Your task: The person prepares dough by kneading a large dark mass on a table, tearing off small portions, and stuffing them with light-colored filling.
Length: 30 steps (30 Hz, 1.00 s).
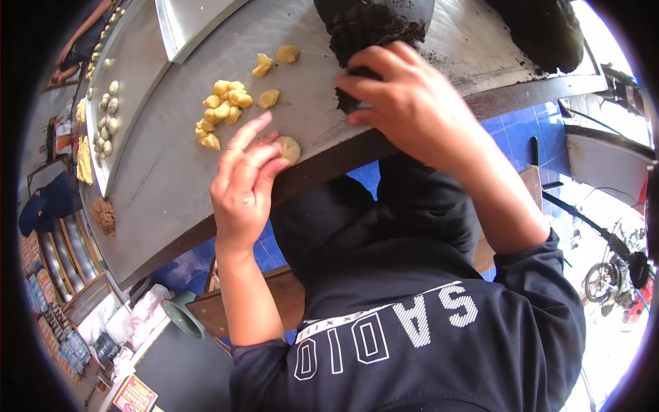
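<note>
At the bench's (161,185) near edge, the left hand (240,175) has its fingers curved and partly spread, fingertips at a pale dough disc (291,150); I cannot tell whether they pinch it. Being at the edge puts the disc close to the body, which likely spares reaching. Further right, the right hand (405,99) has its fingers spread and bent at the near side of a dark, crumbly mass (377,27); blur hides whether any is gripped. That mass probably sits there to suit the right hand.

Just beyond the left hand, yellow dough pieces (223,106) lie clustered, with three apart from the cluster toward the far side, perhaps spaced to avoid sticking. A second dark mass (542,34) lies near the bench's right end, and a brown lump (103,215) at its left end, both seemingly kept clear of the hands.
</note>
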Tool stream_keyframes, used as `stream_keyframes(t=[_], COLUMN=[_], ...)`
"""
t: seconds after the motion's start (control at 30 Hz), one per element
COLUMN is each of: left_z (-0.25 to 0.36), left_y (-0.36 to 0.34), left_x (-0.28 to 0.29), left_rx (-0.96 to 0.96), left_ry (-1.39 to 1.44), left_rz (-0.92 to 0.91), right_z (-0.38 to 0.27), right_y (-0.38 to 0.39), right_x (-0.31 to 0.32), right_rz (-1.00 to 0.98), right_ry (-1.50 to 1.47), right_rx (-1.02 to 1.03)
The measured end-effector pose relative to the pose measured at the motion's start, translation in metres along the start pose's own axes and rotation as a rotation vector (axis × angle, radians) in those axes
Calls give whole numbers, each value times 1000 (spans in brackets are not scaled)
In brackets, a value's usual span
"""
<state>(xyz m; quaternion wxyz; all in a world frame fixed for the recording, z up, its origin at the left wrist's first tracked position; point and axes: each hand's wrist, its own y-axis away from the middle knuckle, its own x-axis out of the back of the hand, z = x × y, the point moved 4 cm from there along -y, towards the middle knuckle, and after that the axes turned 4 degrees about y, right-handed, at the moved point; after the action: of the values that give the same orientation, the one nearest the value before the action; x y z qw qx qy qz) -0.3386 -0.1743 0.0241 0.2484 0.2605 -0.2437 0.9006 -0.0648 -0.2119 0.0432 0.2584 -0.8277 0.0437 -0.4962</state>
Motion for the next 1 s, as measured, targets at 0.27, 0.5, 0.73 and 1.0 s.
stream_keyframes(t=[0.27, 0.5, 0.73, 1.0], left_z=[1, 22, 6, -26], left_y=[-22, -64, -33, -69], left_x=[-2, -33, 6, 20], left_rx=[184, -21, 16, 258], left_ry=[-13, -941, -160, 491], left_rz=[-167, -284, -62, 359], right_z=[35, 26, 14, 4], right_y=[34, 16, 24, 9], right_x=[20, 12, 19, -5], right_rz=[-24, 30, 45, 24], right_ry=[-9, 226, 102, 298], right_rx=[-2, 97, 60, -2])
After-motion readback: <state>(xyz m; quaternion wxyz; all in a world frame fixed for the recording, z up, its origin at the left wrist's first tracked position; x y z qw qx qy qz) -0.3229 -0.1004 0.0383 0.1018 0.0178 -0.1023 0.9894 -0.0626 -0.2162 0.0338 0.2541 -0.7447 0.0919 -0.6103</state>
